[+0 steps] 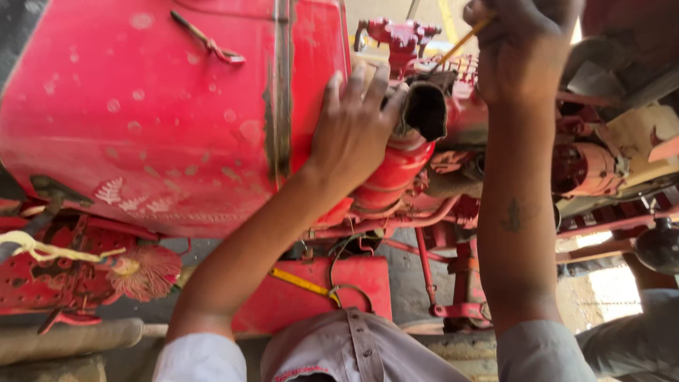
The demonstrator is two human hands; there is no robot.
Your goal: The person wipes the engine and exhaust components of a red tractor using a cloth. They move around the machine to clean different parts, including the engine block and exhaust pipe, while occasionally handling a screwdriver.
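**Fingers on the red machine: left spread flat, right clenched on a yellow tool**

Fingers (368,88) of the left hand (353,134) are spread open and pressed flat, not gripping anything. They lie across the edge of the red hood (141,113) and reach the rim of a dark open pipe mouth (426,110).

Largest first: the hood is a big red sheet-metal panel, dusty, paint speckled and chipped, with a dark vertical seam near its right edge. It fills the upper left of the view.

Next, a red cylindrical canister (392,177) sits just below the pipe mouth, glossy, long axis tilted from lower left up to the right, towards the opening.

Right hand (520,49) is closed in a fist around a thin yellow rod-like tool (463,40). Only a short length shows. Its long axis runs diagonally, the free end pointing down-left towards the red engine parts (399,35). Tip is hidden, so contact can't be confirmed.
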